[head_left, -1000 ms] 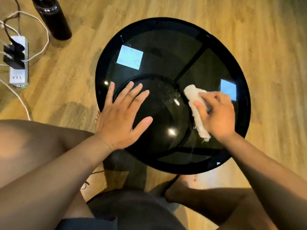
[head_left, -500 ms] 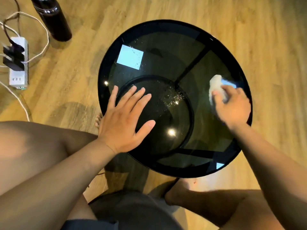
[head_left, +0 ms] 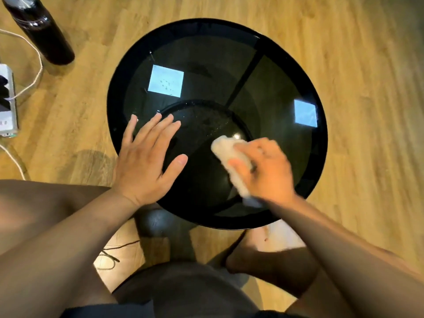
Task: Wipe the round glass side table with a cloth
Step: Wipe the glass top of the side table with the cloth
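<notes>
The round glass side table (head_left: 206,65) has a dark smoked top and a black rim, and stands in front of me on the wooden floor. My left hand (head_left: 144,161) lies flat on the near left of the glass with its fingers spread. My right hand (head_left: 266,168) presses a folded white cloth (head_left: 229,159) onto the glass near the middle, a little to the right. The cloth sticks out past my fingers on the left and under my wrist. Small specks show on the glass just beyond the cloth.
A tall black bottle (head_left: 39,28) stands on the floor at the far left. A white power strip (head_left: 8,102) with plugs and white cables lies at the left edge. My bare legs and a foot (head_left: 252,251) are below the table's near rim.
My right hand has swept the cloth from the right rim of the glass back toward the middle. My left hand has stayed flat in the same place.
</notes>
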